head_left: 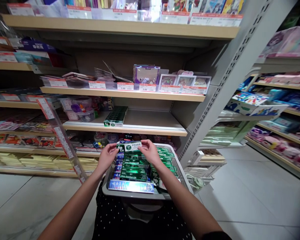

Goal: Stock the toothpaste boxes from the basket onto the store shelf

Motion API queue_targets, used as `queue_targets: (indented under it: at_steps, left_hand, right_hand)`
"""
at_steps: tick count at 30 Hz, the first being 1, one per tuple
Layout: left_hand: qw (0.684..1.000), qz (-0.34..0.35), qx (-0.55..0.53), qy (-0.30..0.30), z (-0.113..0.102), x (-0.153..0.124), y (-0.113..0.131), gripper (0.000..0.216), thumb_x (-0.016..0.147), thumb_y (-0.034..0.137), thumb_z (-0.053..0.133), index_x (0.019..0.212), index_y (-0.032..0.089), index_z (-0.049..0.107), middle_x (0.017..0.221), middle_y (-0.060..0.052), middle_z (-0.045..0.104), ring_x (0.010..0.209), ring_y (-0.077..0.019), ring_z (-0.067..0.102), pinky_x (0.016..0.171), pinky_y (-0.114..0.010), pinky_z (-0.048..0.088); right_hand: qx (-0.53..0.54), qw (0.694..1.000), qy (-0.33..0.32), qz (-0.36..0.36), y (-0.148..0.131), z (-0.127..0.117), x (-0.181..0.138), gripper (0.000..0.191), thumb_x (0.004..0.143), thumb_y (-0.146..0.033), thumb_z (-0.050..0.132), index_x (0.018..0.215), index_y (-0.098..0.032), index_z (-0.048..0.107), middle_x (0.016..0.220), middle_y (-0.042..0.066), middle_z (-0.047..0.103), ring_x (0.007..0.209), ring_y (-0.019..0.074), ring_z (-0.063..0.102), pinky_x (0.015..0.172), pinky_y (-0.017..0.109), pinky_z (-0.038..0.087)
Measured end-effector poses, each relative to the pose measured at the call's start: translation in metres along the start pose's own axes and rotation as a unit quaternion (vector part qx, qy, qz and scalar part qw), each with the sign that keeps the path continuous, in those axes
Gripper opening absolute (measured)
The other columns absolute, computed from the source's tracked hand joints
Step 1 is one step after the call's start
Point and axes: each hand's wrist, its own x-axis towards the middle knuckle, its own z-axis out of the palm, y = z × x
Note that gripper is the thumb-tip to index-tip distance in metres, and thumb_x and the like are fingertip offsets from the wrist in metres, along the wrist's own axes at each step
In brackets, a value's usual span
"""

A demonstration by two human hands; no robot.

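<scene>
Between my two hands is a dark green toothpaste box (129, 146) with a white label facing me. My left hand (108, 156) pinches its left end, and my right hand (150, 152) grips its right end. Just beneath sits a grey plastic basket (105, 190), filled with several green boxes (133, 175) marked Doc Golden. A shiny blue-silver box (131, 186) lies along the basket's near side, and more blue boxes show at its left. On the shelf ahead, a row of matching green boxes (115, 116) stands at the left part.
The lower shelf (150, 128) has plastic tubs (83, 109) at its left end. Above it, another shelf (130, 94) carries price tags and small packages. A slotted metal upright (215, 96) rises at the right. A price-tag strip (61, 141) slants down at the left.
</scene>
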Motion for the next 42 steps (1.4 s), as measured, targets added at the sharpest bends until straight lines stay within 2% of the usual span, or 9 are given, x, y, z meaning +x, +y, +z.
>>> queue_targets:
  at_steps: [4,8,11,14,19,25,32,36,42]
  left_hand:
    - [0.997,0.032,0.03,0.059,-0.021,0.062,-0.001,0.039,0.073,0.038,0.069,0.103,0.014,0.06,0.101,-0.012,0.071,0.094,-0.0232,0.069,0.086,-0.039,0.055]
    - [0.985,0.082,0.11,0.099,-0.045,0.122,0.013,0.031,0.077,0.032,0.066,0.102,0.015,0.061,0.1,-0.01,0.071,0.092,-0.022,0.069,0.086,-0.037,0.055]
    - [0.974,0.113,0.164,0.108,-0.058,0.156,0.025,0.03,0.078,0.029,0.065,0.105,0.016,0.061,0.102,-0.01,0.072,0.092,-0.0222,0.069,0.084,-0.035,0.055]
    - [0.963,0.118,0.214,0.113,-0.063,0.179,0.029,0.027,0.079,0.025,0.064,0.104,0.016,0.063,0.099,-0.01,0.073,0.091,-0.023,0.069,0.084,-0.035,0.054]
    - [0.953,0.087,0.261,0.13,-0.059,0.197,0.026,0.022,0.079,0.02,0.063,0.1,0.015,0.065,0.095,-0.011,0.073,0.09,-0.0244,0.07,0.085,-0.035,0.053]
    - [0.946,0.073,0.288,0.131,-0.058,0.217,0.023,0.019,0.078,0.022,0.065,0.096,0.014,0.066,0.091,-0.012,0.073,0.086,-0.0259,0.07,0.083,-0.035,0.052]
    - [0.939,0.07,0.312,0.131,-0.059,0.237,0.013,0.026,0.078,0.024,0.062,0.1,0.012,0.066,0.098,-0.016,0.073,0.095,-0.0296,0.068,0.086,-0.037,0.05]
    - [0.933,0.074,0.323,0.137,-0.058,0.239,0.01,0.027,0.08,0.027,0.061,0.101,0.011,0.066,0.1,-0.017,0.072,0.098,-0.0306,0.067,0.086,-0.037,0.049]
    - [0.94,0.057,0.306,0.138,-0.057,0.238,0.008,0.029,0.08,0.025,0.062,0.106,0.012,0.065,0.104,-0.016,0.071,0.101,-0.0301,0.066,0.088,-0.036,0.049]
  right_hand:
    - [0.007,0.999,0.016,-0.031,-0.003,0.042,0.062,0.03,0.072,-0.029,0.069,0.098,-0.019,0.057,0.101,0.007,0.066,0.092,0.0198,0.066,0.086,0.035,0.055]
    - [-0.012,0.998,0.037,-0.055,-0.016,0.079,0.115,0.028,0.07,-0.025,0.069,0.094,-0.019,0.055,0.099,0.006,0.064,0.089,0.0186,0.066,0.082,0.033,0.056]
    - [-0.034,0.995,0.052,-0.083,-0.024,0.098,0.145,0.026,0.072,-0.023,0.067,0.094,-0.02,0.054,0.1,0.006,0.063,0.088,0.0174,0.065,0.083,0.032,0.056]
    - [-0.058,0.992,0.062,-0.09,-0.024,0.111,0.165,0.023,0.074,-0.02,0.065,0.093,-0.02,0.053,0.103,0.006,0.06,0.086,0.0162,0.064,0.083,0.031,0.055]
    - [-0.104,0.988,0.073,-0.086,-0.017,0.122,0.185,0.021,0.077,-0.018,0.062,0.096,-0.02,0.053,0.106,0.006,0.057,0.083,0.0153,0.063,0.082,0.031,0.053]
    - [-0.205,0.972,0.089,-0.072,-0.014,0.125,0.201,0.019,0.08,-0.023,0.064,0.096,-0.017,0.058,0.094,0.011,0.062,0.092,0.0257,0.06,0.087,0.04,0.049]
    - [-0.185,0.977,0.085,-0.068,-0.012,0.13,0.214,0.013,0.081,-0.019,0.06,0.093,-0.018,0.061,0.093,0.01,0.068,0.089,0.0247,0.064,0.085,0.036,0.049]
    - [-0.184,0.977,0.089,-0.065,-0.012,0.131,0.215,0.016,0.081,-0.017,0.06,0.097,-0.017,0.063,0.095,0.012,0.069,0.091,0.0264,0.065,0.086,0.037,0.05]
    - [-0.198,0.974,0.099,-0.048,-0.011,0.133,0.215,0.012,0.082,-0.02,0.059,0.092,-0.016,0.065,0.092,0.012,0.069,0.09,0.0259,0.066,0.086,0.036,0.05]
